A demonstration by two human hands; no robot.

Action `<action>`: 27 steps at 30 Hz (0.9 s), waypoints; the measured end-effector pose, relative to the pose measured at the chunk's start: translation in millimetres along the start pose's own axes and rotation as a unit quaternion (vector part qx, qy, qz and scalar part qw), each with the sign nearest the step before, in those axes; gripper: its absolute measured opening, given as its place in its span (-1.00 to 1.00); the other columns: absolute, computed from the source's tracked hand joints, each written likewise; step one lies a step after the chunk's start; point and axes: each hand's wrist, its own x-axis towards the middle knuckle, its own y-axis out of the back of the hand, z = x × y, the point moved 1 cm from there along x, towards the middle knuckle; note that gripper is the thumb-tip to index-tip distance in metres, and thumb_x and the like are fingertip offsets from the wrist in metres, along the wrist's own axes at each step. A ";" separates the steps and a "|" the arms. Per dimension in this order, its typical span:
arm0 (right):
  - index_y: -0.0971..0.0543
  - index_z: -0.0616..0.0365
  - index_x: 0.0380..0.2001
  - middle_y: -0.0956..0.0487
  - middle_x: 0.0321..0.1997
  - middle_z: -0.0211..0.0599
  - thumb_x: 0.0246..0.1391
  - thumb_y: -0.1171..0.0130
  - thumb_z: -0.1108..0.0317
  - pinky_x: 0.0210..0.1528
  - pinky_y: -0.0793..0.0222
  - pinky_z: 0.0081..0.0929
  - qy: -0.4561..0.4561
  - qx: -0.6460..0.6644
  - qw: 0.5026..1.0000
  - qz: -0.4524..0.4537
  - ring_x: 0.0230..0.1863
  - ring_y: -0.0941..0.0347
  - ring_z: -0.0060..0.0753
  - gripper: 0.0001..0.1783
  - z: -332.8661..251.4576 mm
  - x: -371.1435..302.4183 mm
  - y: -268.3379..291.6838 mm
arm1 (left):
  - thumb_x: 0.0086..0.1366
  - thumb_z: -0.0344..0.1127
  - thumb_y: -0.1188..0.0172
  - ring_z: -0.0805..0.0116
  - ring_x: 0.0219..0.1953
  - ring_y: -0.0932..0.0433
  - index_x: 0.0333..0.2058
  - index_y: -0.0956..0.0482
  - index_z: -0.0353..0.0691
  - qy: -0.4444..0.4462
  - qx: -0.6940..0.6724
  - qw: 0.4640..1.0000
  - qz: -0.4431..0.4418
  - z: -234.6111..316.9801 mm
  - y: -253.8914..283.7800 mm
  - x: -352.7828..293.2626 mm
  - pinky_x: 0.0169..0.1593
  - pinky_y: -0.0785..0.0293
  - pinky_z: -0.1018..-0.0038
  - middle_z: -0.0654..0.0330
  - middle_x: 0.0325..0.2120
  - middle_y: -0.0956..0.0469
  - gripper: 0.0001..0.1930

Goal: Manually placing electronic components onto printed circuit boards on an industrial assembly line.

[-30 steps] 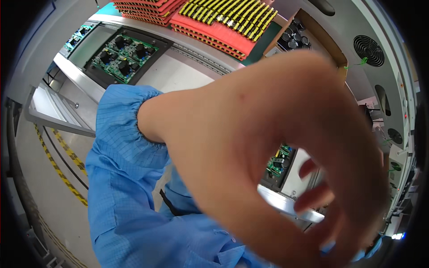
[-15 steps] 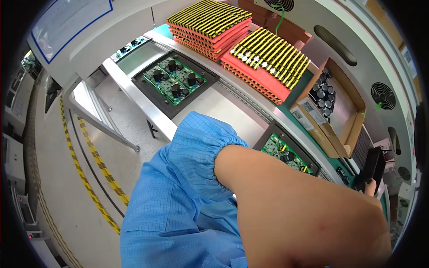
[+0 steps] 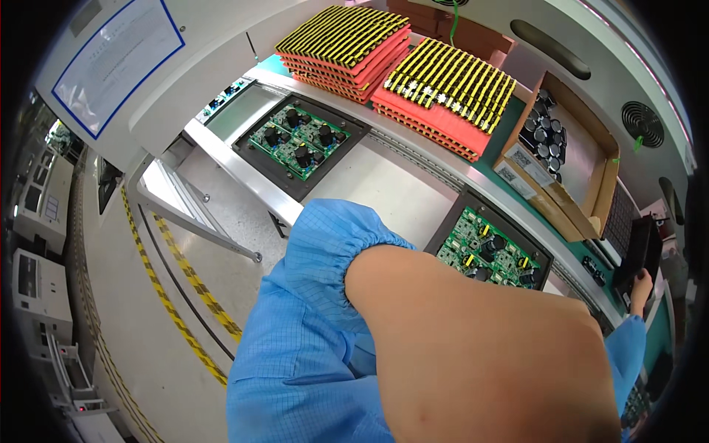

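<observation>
My left hand (image 3: 484,340) looms very close to the camera, its bare back filling the lower middle below a blue elastic cuff (image 3: 354,247). Its fingers do not show, so what they do is hidden. At the far right, my right hand (image 3: 641,290) has its fingers round the near edge of a black bin (image 3: 648,251). Behind the left hand, partly covered by it, lies a green circuit board (image 3: 491,247) with black and yellow parts in a dark carrier frame (image 3: 461,207). Another carrier with green boards (image 3: 299,140) sits farther left on the conveyor.
Red trays with yellow-and-black strips (image 3: 343,37) stand stacked at the back, beside a second stack (image 3: 450,88). A cardboard box (image 3: 583,162) holds black cylindrical capacitors (image 3: 543,136). A metal rail (image 3: 258,188) edges the conveyor. Yellow-and-black tape (image 3: 181,295) marks the floor.
The view has shifted, bringing more of the near board and my right hand with its sleeve into sight. My right hand stays at the black bin; the left hand remains close to the camera.
</observation>
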 end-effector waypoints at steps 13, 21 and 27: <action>-0.64 0.23 -0.19 -0.69 -0.28 -0.06 0.18 -0.28 0.37 -0.16 -0.49 -0.32 -0.005 0.028 1.000 -0.009 -0.22 -0.66 -0.18 -0.82 -18.7 -37.2 69.9 | 0.14 -0.28 -0.48 0.28 -0.61 -0.44 -0.47 -0.67 -0.22 -0.031 -0.031 0.999 0.010 -0.6 -5.5 -0.2 -0.51 -0.33 0.42 0.23 -0.57 -0.59 -0.82; -0.76 0.21 -0.19 -0.73 -0.32 -0.43 0.15 -0.41 0.30 -0.25 -0.45 -0.58 -0.151 0.298 0.934 0.125 -0.35 -0.56 -0.59 -0.76 -144.6 -125.1 153.4 | 0.13 -0.24 -0.49 0.27 -0.64 -0.39 -0.54 -0.54 -0.17 -0.047 -0.143 0.974 -0.167 -65.3 -36.9 21.4 -0.59 -0.25 0.39 0.26 -0.63 -0.46 -0.72; -0.68 0.27 -0.18 -0.67 -0.36 -0.32 0.14 -0.27 0.52 -0.25 -0.48 -0.56 -0.212 0.532 0.819 0.040 -0.36 -0.56 -0.54 -0.83 -317.6 -248.8 192.5 | 0.19 -0.40 -0.40 0.29 -0.49 -0.54 -0.16 -0.49 -0.19 0.230 -0.089 0.937 -0.249 -110.1 -94.9 19.8 -0.40 -0.45 0.41 0.17 -0.40 -0.51 -0.71</action>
